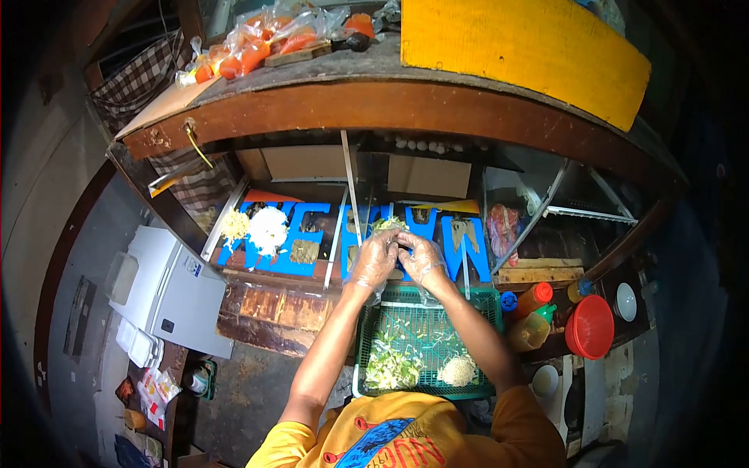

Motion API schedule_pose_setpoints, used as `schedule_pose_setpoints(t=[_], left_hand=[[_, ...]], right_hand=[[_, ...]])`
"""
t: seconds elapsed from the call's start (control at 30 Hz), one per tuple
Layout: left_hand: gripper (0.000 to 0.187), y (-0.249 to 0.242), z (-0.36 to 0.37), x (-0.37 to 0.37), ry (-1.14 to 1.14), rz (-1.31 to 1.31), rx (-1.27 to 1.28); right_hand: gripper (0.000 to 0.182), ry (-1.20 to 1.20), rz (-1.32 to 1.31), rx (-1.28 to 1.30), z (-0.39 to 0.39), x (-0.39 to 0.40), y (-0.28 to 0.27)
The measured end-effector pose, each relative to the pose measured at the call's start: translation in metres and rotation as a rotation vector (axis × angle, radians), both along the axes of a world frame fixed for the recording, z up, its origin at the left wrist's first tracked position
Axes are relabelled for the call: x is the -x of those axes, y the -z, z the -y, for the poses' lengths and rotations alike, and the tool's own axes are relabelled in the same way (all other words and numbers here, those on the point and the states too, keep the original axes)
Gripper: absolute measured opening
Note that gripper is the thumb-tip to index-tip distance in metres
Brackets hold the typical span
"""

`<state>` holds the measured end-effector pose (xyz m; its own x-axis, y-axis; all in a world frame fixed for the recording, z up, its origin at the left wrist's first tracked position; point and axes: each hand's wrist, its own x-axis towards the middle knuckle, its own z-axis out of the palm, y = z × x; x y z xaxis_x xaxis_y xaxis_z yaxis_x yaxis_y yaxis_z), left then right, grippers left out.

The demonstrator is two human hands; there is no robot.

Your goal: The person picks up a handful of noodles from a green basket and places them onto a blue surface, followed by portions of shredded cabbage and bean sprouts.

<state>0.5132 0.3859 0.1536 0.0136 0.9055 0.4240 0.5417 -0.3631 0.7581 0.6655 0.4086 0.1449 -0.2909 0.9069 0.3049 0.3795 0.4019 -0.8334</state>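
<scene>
My left hand (376,259) and my right hand (422,257) wear clear plastic gloves and meet over the counter. Their fingers curl together at the near edge of a small heap of shredded greens (390,224), which look like cabbage. The fingers partly hide what is between them. Below my wrists, a green plastic basket (425,316) holds chopped pale-green cabbage (392,365) on its left and a mound of thin pale noodles (458,370) on its right. Scattered shreds lie on its mesh.
Left on the counter are a white heap (268,230) and a yellowish heap (234,225). A wooden beam (406,105) crosses above. To the right stand a red-orange bottle (538,296) and a red bowl (589,326). A white styrofoam box (183,308) is at left.
</scene>
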Motion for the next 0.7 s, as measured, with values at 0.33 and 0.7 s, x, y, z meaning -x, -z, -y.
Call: schedule_pose_setpoints(t=[0.33, 0.7], left_hand=[[0.029, 0.005, 0.053, -0.008, -0.006, 0.042, -0.066], [0.035, 0.011, 0.111, -0.009, 0.079, 0.055, 0.118]], right_hand=[[0.039, -0.018, -0.118, 0.124, 0.046, -0.002, 0.020], [0.036, -0.071, -0.178, 0.158, 0.101, -0.020, 0.041]])
